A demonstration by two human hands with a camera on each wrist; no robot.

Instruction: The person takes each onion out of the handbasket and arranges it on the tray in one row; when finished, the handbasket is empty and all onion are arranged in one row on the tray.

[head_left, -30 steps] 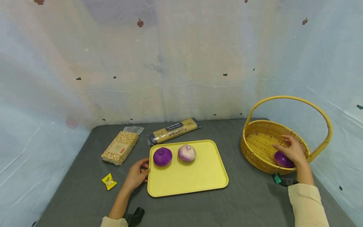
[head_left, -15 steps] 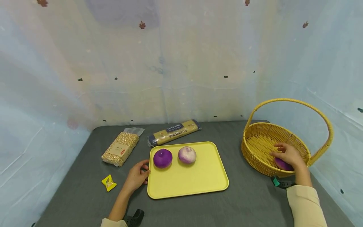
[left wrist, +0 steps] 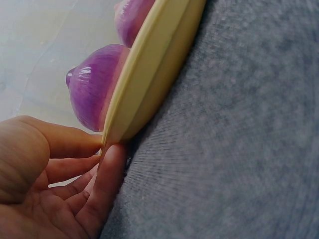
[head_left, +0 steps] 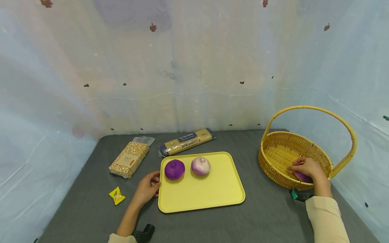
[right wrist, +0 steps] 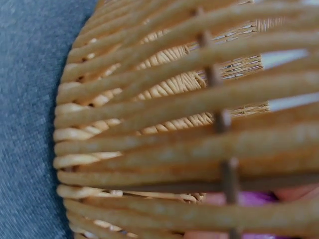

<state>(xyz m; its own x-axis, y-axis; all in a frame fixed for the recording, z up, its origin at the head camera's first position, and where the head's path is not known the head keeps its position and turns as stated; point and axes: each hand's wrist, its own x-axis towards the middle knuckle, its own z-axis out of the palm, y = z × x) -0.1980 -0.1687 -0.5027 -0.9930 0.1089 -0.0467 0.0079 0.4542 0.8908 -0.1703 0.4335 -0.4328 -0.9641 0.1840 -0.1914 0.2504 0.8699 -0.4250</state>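
My left hand (head_left: 145, 189) pinches the left rim of the yellow tray (head_left: 206, 192); in the left wrist view its thumb and fingers (left wrist: 110, 172) meet at the tray's edge. A dark purple onion (head_left: 174, 169) and a paler white-and-purple onion (head_left: 201, 166) sit on the tray's far left part. Inside the yellow wicker basket (head_left: 273, 172), at its near right side, my right hand (head_left: 308, 167) grips another purple onion (head_left: 303, 177), partly covered by the fingers. The basket's weave hides most of that hand in the right wrist view.
Behind the tray lies a spaghetti packet (head_left: 187, 141). A clear bag of pale grains (head_left: 130, 159) and a small yellow wrapped packet (head_left: 117, 195) lie on the left. The basket's tall handle (head_left: 310, 107) arches above it. Grey cloth (head_left: 243, 222) covers the table.
My right hand has shifted slightly left inside the basket, and its fingers have closed in around the purple onion. The left hand stays at the tray's rim. The head view has tilted slightly.
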